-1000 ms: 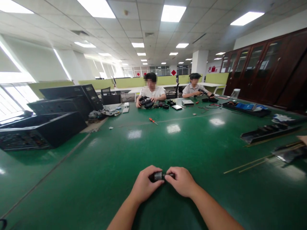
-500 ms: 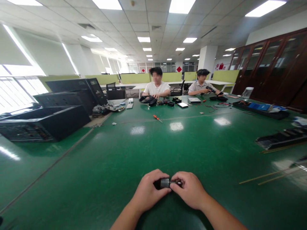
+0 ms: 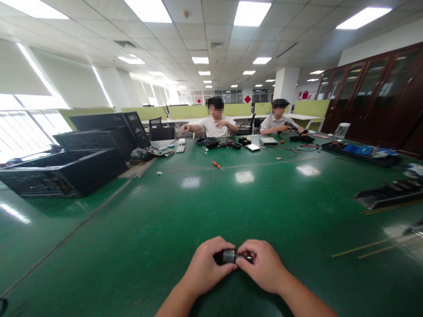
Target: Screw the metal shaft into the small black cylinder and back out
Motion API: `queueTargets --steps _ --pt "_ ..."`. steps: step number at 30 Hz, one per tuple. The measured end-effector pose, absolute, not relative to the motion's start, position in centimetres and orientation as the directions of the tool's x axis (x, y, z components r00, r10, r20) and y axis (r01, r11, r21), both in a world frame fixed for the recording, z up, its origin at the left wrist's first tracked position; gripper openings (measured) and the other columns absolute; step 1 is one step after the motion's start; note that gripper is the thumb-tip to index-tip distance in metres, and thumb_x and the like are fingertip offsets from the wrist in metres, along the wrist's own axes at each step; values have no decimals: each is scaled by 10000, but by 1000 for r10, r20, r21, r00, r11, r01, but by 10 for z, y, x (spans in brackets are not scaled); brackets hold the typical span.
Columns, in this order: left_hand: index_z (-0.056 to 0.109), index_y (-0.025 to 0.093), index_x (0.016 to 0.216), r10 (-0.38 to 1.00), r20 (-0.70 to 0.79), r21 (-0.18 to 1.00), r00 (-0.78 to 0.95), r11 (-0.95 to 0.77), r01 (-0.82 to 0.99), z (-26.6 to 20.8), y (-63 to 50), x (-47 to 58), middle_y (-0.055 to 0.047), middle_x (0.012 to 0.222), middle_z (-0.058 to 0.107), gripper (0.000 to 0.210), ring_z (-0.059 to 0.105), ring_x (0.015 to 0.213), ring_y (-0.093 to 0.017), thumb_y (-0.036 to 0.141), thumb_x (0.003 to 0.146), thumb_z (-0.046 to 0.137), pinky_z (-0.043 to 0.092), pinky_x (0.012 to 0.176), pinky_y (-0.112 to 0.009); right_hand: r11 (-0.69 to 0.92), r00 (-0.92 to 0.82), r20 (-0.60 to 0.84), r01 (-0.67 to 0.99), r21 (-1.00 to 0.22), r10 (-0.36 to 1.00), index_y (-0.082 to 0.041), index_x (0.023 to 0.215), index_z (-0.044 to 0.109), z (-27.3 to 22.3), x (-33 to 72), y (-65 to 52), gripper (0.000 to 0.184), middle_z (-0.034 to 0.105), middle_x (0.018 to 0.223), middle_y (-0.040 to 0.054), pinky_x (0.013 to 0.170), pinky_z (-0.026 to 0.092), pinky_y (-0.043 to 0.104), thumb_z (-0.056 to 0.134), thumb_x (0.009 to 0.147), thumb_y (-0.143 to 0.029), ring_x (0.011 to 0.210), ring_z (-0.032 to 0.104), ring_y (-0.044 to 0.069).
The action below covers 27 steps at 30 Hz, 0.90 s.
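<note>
Just in front of me, low over the green table, both hands meet on one small part. It is a short grey metal cylinder (image 3: 228,256) with a dark end on the left and a narrower, dark, ridged shaft (image 3: 245,258) on the right. My left hand (image 3: 205,267) is closed round the cylinder, thumb below and fingers above. With fingertips pinched, my right hand (image 3: 265,267) grips the shaft. My fingers cover parts of the piece, and its exact kind is not clear.
Ahead on the green table (image 3: 185,211) lies an orange screwdriver (image 3: 217,165). Black computer cases (image 3: 99,169) stand at left. Thin brass-coloured rods (image 3: 361,248) and a black metal channel (image 3: 380,196) lie at right. Two people (image 3: 216,125) sit across, among tools and small boxes.
My hands keep their grip on the part; the view has tilted slightly upward. Across the table, one person has raised both hands from the black items, one arm stretched out to my left.
</note>
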<state>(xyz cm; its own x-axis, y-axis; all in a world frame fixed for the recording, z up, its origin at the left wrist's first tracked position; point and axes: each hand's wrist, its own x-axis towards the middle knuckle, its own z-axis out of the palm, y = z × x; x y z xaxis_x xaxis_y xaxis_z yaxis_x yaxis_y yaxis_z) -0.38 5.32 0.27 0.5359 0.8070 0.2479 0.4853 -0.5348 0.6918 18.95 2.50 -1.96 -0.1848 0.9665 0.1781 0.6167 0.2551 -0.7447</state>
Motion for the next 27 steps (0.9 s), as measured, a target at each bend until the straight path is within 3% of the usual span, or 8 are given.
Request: queueTargets --steps 27 --pt "716 240 957 798 248 672 549 -550 496 1 56 -4 -46 883 705 244 641 826 -200 308 724 736 490 761 -301 265 -197 178 657 -705 964 -251 796 715 -18 191 26 101 692 751 -8 639 376 254 648 765 -321 695 604 159"
